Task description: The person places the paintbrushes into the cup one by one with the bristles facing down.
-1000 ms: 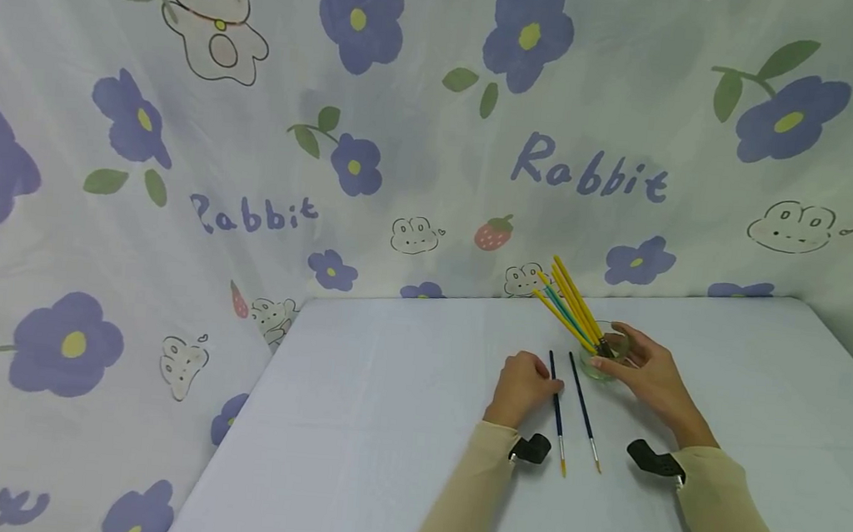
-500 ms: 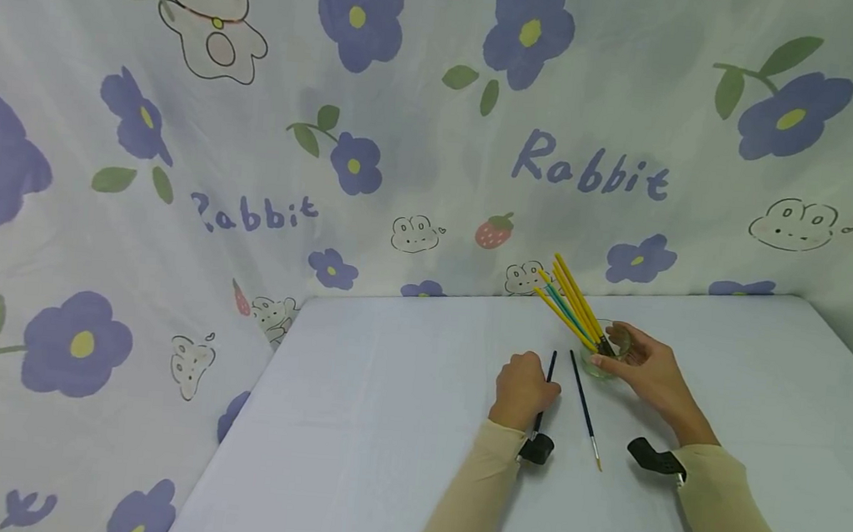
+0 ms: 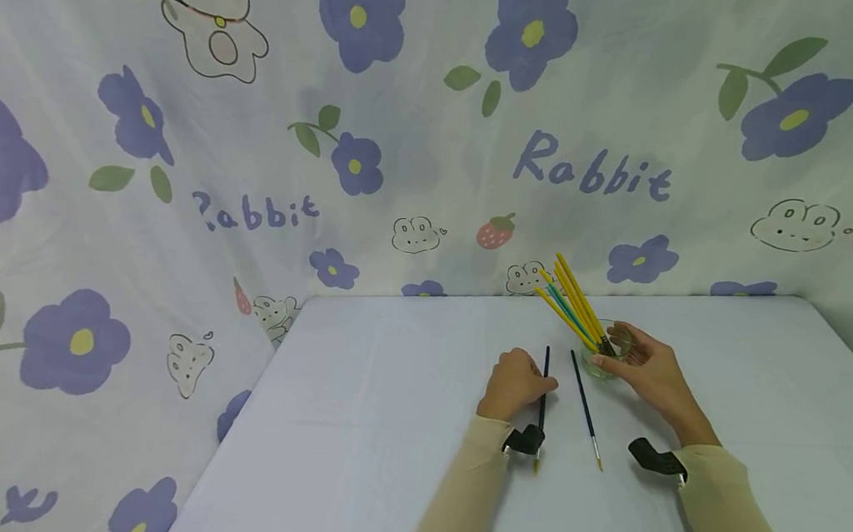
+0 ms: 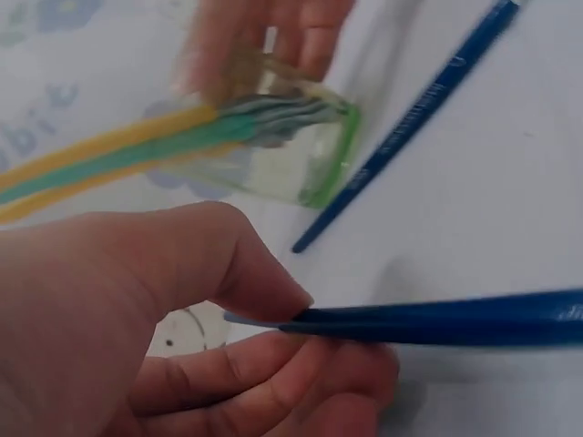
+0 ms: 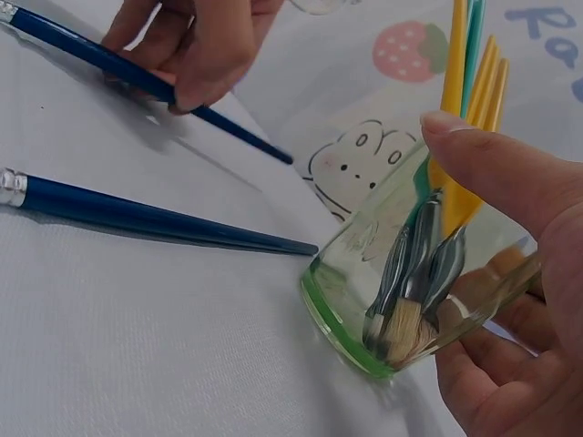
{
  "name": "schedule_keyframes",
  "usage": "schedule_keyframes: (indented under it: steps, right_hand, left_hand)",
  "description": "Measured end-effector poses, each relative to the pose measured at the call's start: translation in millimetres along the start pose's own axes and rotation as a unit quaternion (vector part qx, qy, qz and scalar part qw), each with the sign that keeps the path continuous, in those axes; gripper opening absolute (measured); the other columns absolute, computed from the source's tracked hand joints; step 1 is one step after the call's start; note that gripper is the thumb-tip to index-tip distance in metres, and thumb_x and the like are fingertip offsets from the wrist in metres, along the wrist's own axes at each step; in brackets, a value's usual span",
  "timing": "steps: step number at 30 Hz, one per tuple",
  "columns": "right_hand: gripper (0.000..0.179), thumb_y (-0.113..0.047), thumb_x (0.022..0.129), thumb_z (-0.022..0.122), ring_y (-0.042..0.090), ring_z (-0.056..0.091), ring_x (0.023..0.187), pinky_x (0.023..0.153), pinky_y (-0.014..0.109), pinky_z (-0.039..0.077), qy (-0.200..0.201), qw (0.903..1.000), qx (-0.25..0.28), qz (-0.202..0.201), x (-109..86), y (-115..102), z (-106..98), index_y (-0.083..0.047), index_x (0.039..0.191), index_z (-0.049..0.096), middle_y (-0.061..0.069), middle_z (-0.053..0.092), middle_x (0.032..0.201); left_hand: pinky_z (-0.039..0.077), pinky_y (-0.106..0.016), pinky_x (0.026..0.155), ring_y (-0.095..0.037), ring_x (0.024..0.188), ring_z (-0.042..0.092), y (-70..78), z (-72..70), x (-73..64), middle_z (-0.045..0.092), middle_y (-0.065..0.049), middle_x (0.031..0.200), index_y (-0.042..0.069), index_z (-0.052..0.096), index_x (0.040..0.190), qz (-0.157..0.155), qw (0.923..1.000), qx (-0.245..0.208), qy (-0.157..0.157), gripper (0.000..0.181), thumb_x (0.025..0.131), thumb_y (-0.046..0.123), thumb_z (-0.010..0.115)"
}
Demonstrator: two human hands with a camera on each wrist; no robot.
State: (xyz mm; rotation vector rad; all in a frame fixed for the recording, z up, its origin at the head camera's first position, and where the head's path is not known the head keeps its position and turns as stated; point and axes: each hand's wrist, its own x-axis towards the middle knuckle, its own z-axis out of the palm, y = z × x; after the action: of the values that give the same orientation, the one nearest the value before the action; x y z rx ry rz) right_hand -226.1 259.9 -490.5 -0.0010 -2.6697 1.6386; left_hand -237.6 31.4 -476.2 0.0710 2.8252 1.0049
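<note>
Between thumb and fingers my left hand (image 3: 513,386) pinches a dark blue paintbrush (image 4: 474,319), its bristle end pointing toward me in the head view. My right hand (image 3: 649,374) holds a clear glass (image 5: 342,291) with a green-tinted base, thumb on one side and fingers on the other. Several paintbrushes (image 5: 460,100) with yellow and teal handles stand in the glass, bristles down, leaning left in the head view. A second dark blue paintbrush (image 3: 585,408) lies on the table between the hands, with its handle tip near the base of the glass.
The white-covered table (image 3: 376,429) reaches back to a hanging cloth (image 3: 437,133) printed with purple flowers and rabbits. Another patterned cloth section hangs along the left side. Dark camera mounts (image 3: 526,439) sit on both wrists.
My left hand has taken hold of the left dark blue paintbrush, turned it and shifted it slightly left. The right hand and the glass stay in place.
</note>
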Motion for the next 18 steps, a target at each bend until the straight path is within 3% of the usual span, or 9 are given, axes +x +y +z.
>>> schedule_keyframes:
  steps: [3, 9, 18]
  right_hand:
    - [0.094, -0.048, 0.09, 0.078, 0.048, 0.039, 0.15, 0.119, 0.063, 0.038, -0.001, 1.0, 0.002, 0.001, -0.1, -1, 0, -0.01, 0.162, 0.031, 0.023, 0.042, 0.162]
    - [0.096, -0.048, 0.09, 0.079, 0.048, 0.039, 0.15, 0.119, 0.063, 0.039, -0.006, 0.9999, 0.015, -0.003, -1.0, -1, 0, -0.01, 0.163, 0.03, 0.023, 0.043, 0.161]
    - [0.096, -0.048, 0.09, 0.079, 0.049, 0.038, 0.15, 0.12, 0.064, 0.038, -0.004, 0.9999, 0.013, -0.003, -1.1, -1, 1, -0.009, 0.163, 0.03, 0.023, 0.043, 0.161]
  left_hand:
    - [0.045, -0.023, 0.05, -0.012, 0.052, 0.059, -5.6, -7.6, 3.8, 0.066, 0.0, 0.055, 0.01, 0.074, 0.073, 0.006, 0.9982, -0.055, -0.022, 0.02, 0.086, 0.024, 0.08]
    - [0.058, -0.024, 0.057, -0.013, 0.057, 0.068, -11.6, -19.7, 7.9, 0.071, -0.003, 0.065, 0.006, 0.075, 0.086, 0.0, 0.9882, -0.144, -0.052, 0.014, 0.091, 0.019, 0.076]
    - [0.062, -0.024, 0.057, -0.013, 0.06, 0.07, -14.7, -26.2, 10.2, 0.074, -0.006, 0.072, 0.005, 0.073, 0.089, -0.003, 0.9634, -0.255, -0.082, 0.008, 0.088, 0.013, 0.073]
